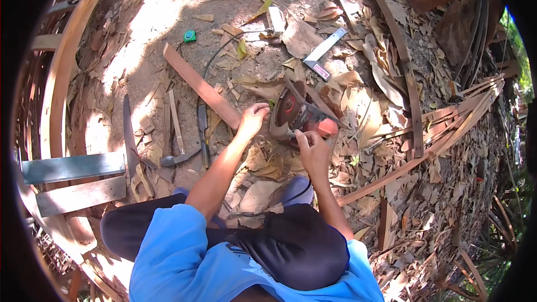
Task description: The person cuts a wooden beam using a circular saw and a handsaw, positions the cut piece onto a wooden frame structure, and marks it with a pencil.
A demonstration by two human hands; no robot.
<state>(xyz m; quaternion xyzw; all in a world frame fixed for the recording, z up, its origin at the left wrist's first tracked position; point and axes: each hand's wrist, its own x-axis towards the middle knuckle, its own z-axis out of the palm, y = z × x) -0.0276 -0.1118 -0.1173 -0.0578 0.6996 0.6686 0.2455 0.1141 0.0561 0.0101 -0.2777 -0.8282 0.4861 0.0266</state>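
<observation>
A circular saw [321, 126] with a red motor housing and a dark round blade lies tipped on the leafy ground in front of me. My right hand [313, 148] pinches at the near edge of its guard. Left of the blade, my left hand [254, 120] has its fingers curled together; anything inside them is hidden. A reddish wooden strip [201, 85] slants up and left, its near end passing close to my left wrist. The saw's dark cord [305, 189] runs down by my foot.
On the left lie a hammer [180, 157], a chisel-like tool [203, 134] and a handsaw [130, 128]. Farther off are a green tape measure [189, 36], a try square [325, 53] and a white block on a cable [276, 19]. Long boards [400, 50] stretch along the right.
</observation>
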